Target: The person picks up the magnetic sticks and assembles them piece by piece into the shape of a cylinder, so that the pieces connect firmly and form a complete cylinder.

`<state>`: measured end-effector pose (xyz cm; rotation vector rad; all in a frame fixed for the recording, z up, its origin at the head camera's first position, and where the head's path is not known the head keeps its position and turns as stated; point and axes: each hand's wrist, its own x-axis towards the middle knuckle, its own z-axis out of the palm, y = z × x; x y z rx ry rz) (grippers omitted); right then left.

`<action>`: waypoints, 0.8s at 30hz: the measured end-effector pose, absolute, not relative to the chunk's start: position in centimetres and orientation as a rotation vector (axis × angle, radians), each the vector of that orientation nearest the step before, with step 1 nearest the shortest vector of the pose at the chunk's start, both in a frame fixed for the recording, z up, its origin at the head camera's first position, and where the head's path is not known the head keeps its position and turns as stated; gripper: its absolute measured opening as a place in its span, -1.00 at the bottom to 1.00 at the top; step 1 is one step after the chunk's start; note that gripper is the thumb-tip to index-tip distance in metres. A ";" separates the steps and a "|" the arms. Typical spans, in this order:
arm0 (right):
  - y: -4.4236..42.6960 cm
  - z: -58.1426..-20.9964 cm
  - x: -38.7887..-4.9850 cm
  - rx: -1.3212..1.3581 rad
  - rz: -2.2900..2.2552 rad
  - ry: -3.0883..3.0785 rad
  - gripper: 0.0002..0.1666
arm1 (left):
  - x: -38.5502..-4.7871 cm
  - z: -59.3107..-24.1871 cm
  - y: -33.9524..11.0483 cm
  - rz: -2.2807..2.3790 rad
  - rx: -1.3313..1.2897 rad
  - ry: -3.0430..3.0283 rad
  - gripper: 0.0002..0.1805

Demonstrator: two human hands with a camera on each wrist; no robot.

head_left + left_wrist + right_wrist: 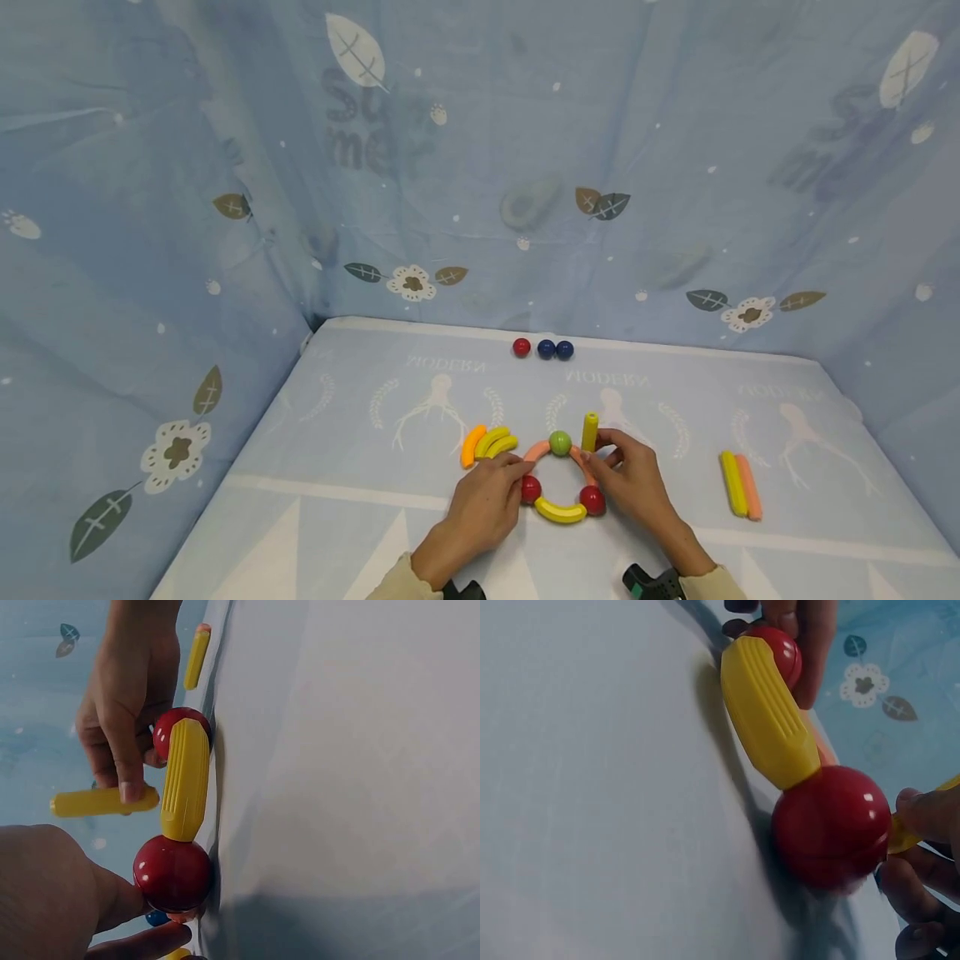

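A ring of pieces lies on the table: a green ball (559,442) at the back, a red ball (531,489) at left, another red ball (592,500) at right, a curved yellow piece (561,511) in front and pink curved pieces (537,452) along the sides. My left hand (483,507) touches the ring's left side, fingers around the red ball (173,873) in the left wrist view. My right hand (636,483) pinches a straight yellow stick (590,432) near one end, raised beside the ring's right side. Its pinched end (105,802) shows in the left wrist view.
Left of the ring lie an orange piece (472,446) and two curved yellow pieces (492,440). A red ball (521,347) and two dark blue balls (547,349) sit near the back edge. A yellow stick (733,484) and a pink stick (748,487) lie at right.
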<state>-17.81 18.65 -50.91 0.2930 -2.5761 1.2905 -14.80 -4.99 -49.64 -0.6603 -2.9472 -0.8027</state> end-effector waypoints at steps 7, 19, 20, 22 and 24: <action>17.0 -50.7 -18.6 0.368 1.242 -2.562 -0.65 | -14.8 -49.7 -5.1 -0.788 -0.663 -2.962 -0.63; 16.3 -50.7 -19.6 0.447 1.096 -2.529 -0.69 | -14.6 -49.7 -5.1 -0.805 -0.664 -2.939 -0.63; 16.3 -50.7 -19.7 0.450 1.095 -2.533 -0.69 | -14.6 -49.6 -5.1 -0.804 -0.662 -2.940 -0.63; 16.2 -50.7 -19.8 0.460 1.097 -2.533 -0.69 | -14.6 -49.6 -5.1 -0.794 -0.659 -2.944 -0.62; 16.1 -50.8 -20.0 0.469 1.095 -2.534 -0.69 | -14.6 -49.6 -5.1 -0.786 -0.656 -2.945 -0.62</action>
